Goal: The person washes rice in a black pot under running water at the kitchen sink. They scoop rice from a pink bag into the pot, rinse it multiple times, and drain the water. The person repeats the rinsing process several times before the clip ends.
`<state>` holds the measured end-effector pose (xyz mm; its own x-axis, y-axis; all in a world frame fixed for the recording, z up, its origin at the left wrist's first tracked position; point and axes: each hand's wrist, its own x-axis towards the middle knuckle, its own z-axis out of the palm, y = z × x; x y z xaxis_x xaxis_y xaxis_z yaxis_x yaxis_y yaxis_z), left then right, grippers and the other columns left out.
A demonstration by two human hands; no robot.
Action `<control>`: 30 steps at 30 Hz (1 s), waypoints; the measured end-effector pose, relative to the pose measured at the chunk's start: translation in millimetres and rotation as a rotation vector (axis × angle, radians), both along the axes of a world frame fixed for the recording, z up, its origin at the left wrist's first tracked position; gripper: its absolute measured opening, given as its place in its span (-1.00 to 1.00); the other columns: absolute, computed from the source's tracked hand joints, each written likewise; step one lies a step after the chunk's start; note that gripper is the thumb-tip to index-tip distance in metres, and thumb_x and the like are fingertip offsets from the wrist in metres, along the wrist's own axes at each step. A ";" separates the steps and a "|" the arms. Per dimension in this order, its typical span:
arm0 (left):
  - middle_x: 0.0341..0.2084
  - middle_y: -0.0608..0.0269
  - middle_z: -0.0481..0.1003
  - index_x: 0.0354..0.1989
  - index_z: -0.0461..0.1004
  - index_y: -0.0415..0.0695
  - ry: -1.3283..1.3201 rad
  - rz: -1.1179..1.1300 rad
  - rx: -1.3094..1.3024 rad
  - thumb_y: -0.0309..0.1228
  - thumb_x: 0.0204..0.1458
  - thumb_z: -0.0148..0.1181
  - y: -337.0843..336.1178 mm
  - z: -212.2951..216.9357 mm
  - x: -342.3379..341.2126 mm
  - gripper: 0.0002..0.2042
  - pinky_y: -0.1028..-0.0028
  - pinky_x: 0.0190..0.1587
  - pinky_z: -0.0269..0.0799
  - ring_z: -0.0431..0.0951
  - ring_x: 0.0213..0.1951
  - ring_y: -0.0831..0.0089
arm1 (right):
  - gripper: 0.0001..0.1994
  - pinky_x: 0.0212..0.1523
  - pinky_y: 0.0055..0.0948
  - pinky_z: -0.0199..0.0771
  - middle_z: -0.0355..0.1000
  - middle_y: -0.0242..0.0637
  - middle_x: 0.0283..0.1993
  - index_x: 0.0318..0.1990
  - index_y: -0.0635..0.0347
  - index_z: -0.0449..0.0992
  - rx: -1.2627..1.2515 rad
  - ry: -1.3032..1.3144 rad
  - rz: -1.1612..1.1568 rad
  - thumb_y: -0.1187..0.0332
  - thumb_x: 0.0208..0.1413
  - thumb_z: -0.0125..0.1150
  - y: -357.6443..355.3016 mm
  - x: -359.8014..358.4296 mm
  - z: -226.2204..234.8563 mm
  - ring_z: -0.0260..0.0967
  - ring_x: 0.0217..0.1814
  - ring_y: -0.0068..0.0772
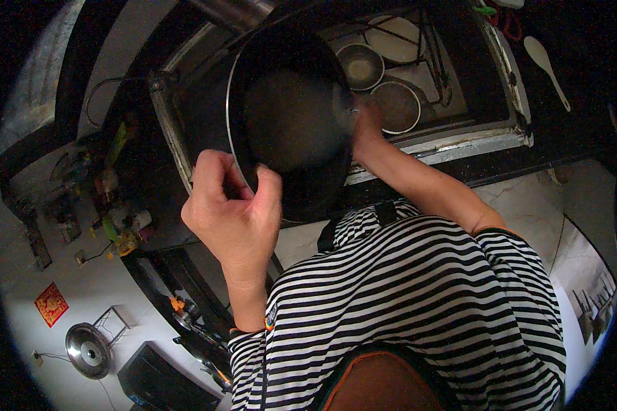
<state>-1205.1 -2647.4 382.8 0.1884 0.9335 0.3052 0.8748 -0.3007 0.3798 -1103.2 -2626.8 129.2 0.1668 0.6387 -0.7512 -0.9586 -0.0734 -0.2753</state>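
A large dark round pan [288, 123] with a thin pale rim is tilted in front of me, over a dark recess with silver edges. My left hand [233, 198] is closed on the rim at its near left, thumb and fingers pinching the edge. At the pan's right side is my right hand [367, 130], against or just beside the wall. Its fingers are blurred and partly hidden, so their grip does not show. The inside of the pan is dim, with a lighter brownish patch at the bottom.
Right of the pan, two round bowls [396, 107] [360, 67] sit by a black wire rack [440, 75]. A silver edge [452, 142] borders the recess. On the far-right counter lies a pale spoon [545, 65]. Cluttered small items [127, 226] stand at left.
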 end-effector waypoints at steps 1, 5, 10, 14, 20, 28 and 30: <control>-0.81 0.31 0.23 -0.64 0.26 -0.17 0.002 -0.002 0.002 -0.50 -0.30 0.23 -0.1 0.5 0.0 -0.79 0.61 -0.67 0.17 0.26 -0.78 0.59 | -0.76 -0.18 -0.23 0.40 0.44 -0.27 -0.27 -0.28 0.20 0.49 0.031 0.028 0.019 0.21 0.05 0.07 -1.5 2.6 6.0 0.37 -0.27 -0.25; -0.82 0.32 0.23 -0.64 0.26 -0.16 0.010 -0.020 0.005 -0.50 -0.30 0.23 -1.2 3.6 2.9 -0.80 0.61 -0.67 0.17 0.27 -0.78 0.58 | -0.80 -0.21 -0.24 0.41 0.43 -0.28 -0.29 -0.30 0.19 0.48 -0.003 -0.070 0.012 0.27 0.05 0.04 1.2 -0.1 -16.3 0.37 -0.29 -0.26; -0.82 0.32 0.23 -0.63 0.27 -0.16 0.011 -0.016 -0.005 -0.50 -0.30 0.24 -3.2 4.1 3.4 -0.80 0.61 -0.67 0.18 0.28 -0.78 0.57 | -0.79 -0.21 -0.22 0.40 0.43 -0.26 -0.30 -0.32 0.21 0.47 0.132 0.036 0.016 0.27 0.06 0.00 -2.1 2.2 -2.8 0.37 -0.29 -0.26; -0.82 0.32 0.24 -0.63 0.27 -0.16 0.001 -0.025 0.003 -0.50 -0.29 0.24 -3.8 3.5 4.9 -0.80 0.61 -0.68 0.18 0.28 -0.79 0.57 | -0.76 -0.23 -0.23 0.39 0.44 -0.24 -0.30 -0.34 0.23 0.47 0.075 -0.122 -0.002 0.25 0.09 -0.04 4.7 -3.8 -27.1 0.36 -0.30 -0.26; -0.82 0.31 0.24 -0.63 0.28 -0.17 0.015 -0.023 0.003 -0.50 -0.29 0.24 -4.8 3.3 3.5 -0.81 0.61 -0.68 0.18 0.28 -0.79 0.58 | -0.75 -0.24 -0.28 0.39 0.45 -0.26 -0.31 -0.32 0.23 0.48 0.117 -0.235 0.050 0.23 0.10 -0.04 3.0 -4.5 -24.2 0.36 -0.31 -0.31; -0.83 0.32 0.24 -0.64 0.28 -0.17 -0.018 -0.016 0.012 -0.52 -0.28 0.23 -5.2 2.6 2.4 -0.81 0.63 -0.69 0.16 0.28 -0.79 0.59 | -0.75 -0.16 -0.33 0.37 0.46 -0.26 -0.29 -0.33 0.20 0.50 0.110 -0.093 -0.004 0.24 0.10 -0.04 9.6 -1.3 -7.4 0.38 -0.27 -0.30; -0.83 0.32 0.24 -0.64 0.28 -0.17 -0.011 -0.012 0.009 -0.53 -0.28 0.23 -4.7 3.5 3.0 -0.81 0.63 -0.69 0.16 0.28 -0.79 0.59 | -0.75 -0.16 -0.33 0.37 0.47 -0.26 -0.28 -0.31 0.20 0.50 0.123 -0.090 0.014 0.24 0.09 -0.04 10.5 -0.4 -2.3 0.39 -0.26 -0.30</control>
